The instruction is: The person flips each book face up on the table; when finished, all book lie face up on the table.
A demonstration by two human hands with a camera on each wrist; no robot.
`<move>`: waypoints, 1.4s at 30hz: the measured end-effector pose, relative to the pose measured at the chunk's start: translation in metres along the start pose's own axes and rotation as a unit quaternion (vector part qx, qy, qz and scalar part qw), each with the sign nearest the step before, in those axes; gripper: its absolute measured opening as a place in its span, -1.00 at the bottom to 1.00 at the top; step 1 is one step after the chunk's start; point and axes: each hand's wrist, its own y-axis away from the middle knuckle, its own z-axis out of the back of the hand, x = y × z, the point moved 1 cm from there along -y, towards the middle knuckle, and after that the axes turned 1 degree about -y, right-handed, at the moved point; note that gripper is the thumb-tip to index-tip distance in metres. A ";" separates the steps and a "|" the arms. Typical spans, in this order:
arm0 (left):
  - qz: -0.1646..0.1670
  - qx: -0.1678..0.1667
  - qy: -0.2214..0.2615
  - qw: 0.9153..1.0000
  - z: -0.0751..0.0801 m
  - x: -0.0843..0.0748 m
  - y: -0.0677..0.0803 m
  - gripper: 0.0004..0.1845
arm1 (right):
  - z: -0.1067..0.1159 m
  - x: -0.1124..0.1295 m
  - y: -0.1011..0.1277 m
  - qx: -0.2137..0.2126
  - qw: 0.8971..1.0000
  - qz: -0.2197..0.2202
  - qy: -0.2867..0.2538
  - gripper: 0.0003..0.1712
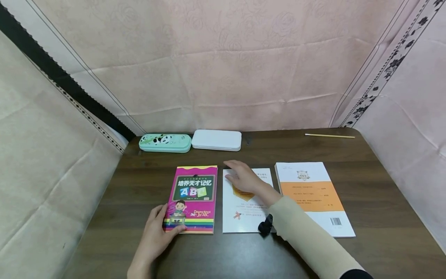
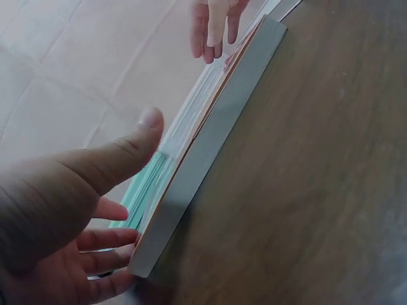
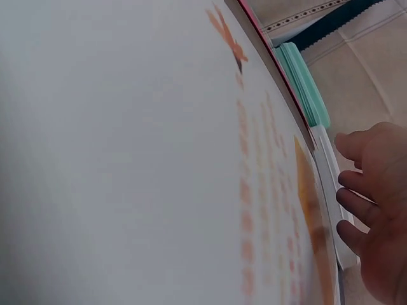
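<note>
A pink children's book [image 1: 195, 217] with a green chalkboard picture on its cover lies at the left of the row. My left hand [image 1: 155, 232] is at its lower left corner, fingers along the left side and thumb by the bottom edge. In the left wrist view the fingertips [image 2: 121, 257] meet the end of the book's edge [image 2: 210, 146], and the thumb stands apart. In the middle lies a white book [image 1: 244, 221] with orange print. Over its upper part reaches my right hand [image 1: 244, 178], fingers loosely extended, with nothing held.
To the right is a thicker white book [image 1: 334, 228] with an orange band and barcode. Along the table's back edge stand a mint panda pencil case [image 1: 177, 143] and a white case [image 1: 216, 140]. A thin yellowish stick [image 1: 329, 136] lies at back right. Cloth curtains [image 1: 223, 77] surround the table.
</note>
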 end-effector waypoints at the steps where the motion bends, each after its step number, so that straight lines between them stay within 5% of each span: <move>1: -0.003 -0.006 -0.001 1.000 -0.001 -0.001 0.000 0.09 | 0.002 -0.001 0.002 -0.003 1.000 -0.002 -0.003 -0.38; 7: -0.024 -0.044 0.013 0.999 -0.006 -0.010 -0.003 -0.02 | 0.015 -0.008 0.013 -0.018 0.999 -0.027 -0.015 -0.40; 15: -0.096 -0.056 0.055 0.992 -0.018 -0.028 -0.006 -0.11 | 0.029 -0.017 0.026 -0.036 0.998 -0.055 -0.010 -0.42; 29: -0.077 0.003 0.058 0.995 -0.034 -0.059 -0.007 -0.11 | 0.048 -0.035 0.045 -0.053 0.994 -0.092 -0.030 -0.42; 42: -0.123 0.041 0.075 0.989 -0.051 -0.079 -0.007 -0.17 | 0.057 -0.048 0.058 -0.070 0.991 -0.118 -0.011 -0.44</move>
